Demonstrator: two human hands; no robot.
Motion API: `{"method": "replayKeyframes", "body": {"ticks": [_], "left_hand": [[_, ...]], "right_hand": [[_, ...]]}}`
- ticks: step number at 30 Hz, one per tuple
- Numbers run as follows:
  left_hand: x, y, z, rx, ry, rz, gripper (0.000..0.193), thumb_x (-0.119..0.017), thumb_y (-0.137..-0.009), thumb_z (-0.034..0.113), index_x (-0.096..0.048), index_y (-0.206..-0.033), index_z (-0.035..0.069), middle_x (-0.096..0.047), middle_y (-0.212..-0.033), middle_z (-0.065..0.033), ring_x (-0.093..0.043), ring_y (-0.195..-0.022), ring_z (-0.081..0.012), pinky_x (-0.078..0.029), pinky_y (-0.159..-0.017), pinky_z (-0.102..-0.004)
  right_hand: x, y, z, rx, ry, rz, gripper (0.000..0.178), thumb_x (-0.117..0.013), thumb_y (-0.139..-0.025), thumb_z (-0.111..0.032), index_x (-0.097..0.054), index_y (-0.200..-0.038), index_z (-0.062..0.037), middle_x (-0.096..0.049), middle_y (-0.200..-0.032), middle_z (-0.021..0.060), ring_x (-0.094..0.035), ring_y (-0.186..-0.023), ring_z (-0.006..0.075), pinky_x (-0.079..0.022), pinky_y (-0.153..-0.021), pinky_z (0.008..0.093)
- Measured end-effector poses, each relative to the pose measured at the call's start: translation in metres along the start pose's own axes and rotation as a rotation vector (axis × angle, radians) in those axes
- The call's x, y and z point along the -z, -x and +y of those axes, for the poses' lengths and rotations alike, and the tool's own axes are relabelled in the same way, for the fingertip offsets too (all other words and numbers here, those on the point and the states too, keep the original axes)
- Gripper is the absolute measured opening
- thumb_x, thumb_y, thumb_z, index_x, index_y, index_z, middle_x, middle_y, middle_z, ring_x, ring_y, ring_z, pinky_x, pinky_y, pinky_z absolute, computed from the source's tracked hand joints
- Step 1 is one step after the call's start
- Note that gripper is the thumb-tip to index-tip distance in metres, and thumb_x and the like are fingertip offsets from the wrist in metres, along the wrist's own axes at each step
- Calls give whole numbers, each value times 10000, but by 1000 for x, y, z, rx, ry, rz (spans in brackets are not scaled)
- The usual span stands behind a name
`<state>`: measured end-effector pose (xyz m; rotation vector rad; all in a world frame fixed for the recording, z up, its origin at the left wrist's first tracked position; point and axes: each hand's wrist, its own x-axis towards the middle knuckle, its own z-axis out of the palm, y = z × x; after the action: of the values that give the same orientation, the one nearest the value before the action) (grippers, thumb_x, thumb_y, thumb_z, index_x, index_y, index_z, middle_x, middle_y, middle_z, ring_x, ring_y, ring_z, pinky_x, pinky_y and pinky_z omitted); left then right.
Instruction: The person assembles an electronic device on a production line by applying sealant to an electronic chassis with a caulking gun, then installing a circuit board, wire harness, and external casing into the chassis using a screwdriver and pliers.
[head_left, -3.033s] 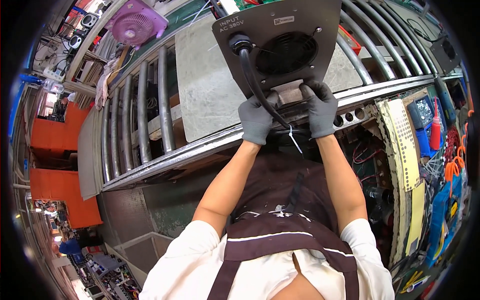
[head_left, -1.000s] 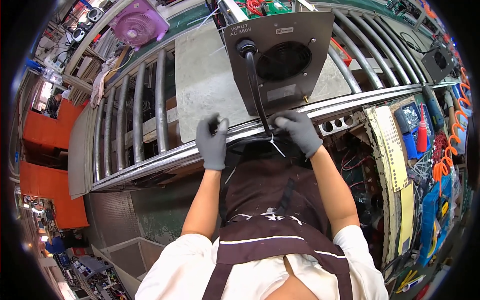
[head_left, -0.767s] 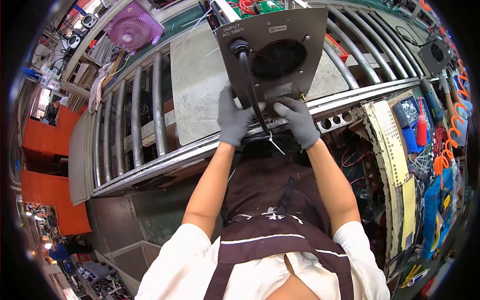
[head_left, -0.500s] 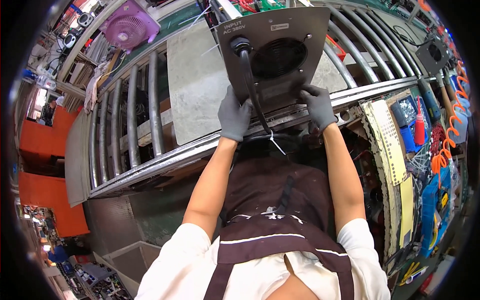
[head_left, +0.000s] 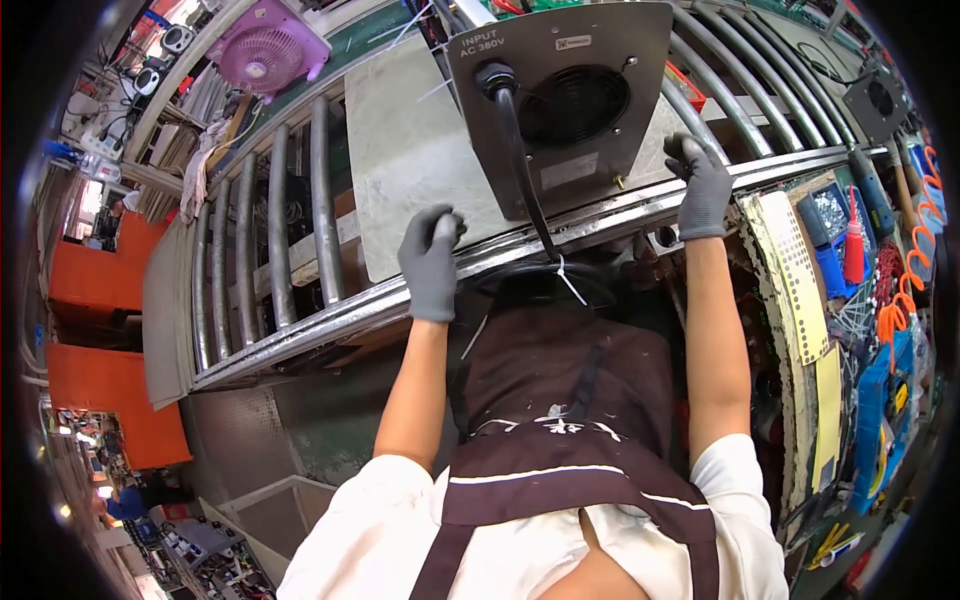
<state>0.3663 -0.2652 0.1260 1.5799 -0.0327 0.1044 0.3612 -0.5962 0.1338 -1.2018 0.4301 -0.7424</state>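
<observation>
A dark grey metal equipment panel (head_left: 640, 120) with a round fan grille (head_left: 575, 105) stands on the roller line in front of me, clear of both hands. From a gland at its upper left, a thick black cable (head_left: 520, 160) runs down over the rail. A white cable tie (head_left: 570, 280) is fastened round the cable coil below. My left hand (head_left: 430, 262), in a grey glove, hovers left of the panel with loosely curled fingers and nothing in them. On the panel's other side is my gloved right hand (head_left: 704, 190), also empty, its fingers bent and a little apart.
Metal rollers (head_left: 325, 200) extend to both sides of a pale board (head_left: 400, 150) under the unit. A purple fan (head_left: 265, 55) stands at the far left. At right are a red bottle (head_left: 853, 245), a blue tool tray (head_left: 885, 410) and an orange coiled hose (head_left: 905, 265).
Both hands have let go of the panel's lower edge and moved apart, left hand leftward, right hand rightward and up. The panel now stands without them; a small brass fitting shows at its lower right.
</observation>
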Motion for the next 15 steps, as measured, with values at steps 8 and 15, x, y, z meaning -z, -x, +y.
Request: {"method": "replayKeyframes", "body": {"ticks": [8, 15], "left_hand": [[-60, 64, 73, -300, 18, -368, 458, -373, -962, 322, -468, -1216, -47, -588, -1061, -136, -540, -1009, -187, -408, -920, -320], [-53, 14, 130, 110, 555, -525, 487, -317, -988, 429, -532, -1077, 1, -502, -663, -27, -470, -574, -118, -391, -564, -259]], "right_hand": [[-57, 5, -30, 218, -25, -356, 449, -499, -956, -375, -570, -1183, 6, -606, -1073, 64, -537, -961, 118, -441, -858, 263], [-54, -17, -1, 359, 100, -337, 473, -494, -945, -441, -577, -1091, 1, -592, -930, 37, -487, -878, 95, -421, -795, 257]]}}
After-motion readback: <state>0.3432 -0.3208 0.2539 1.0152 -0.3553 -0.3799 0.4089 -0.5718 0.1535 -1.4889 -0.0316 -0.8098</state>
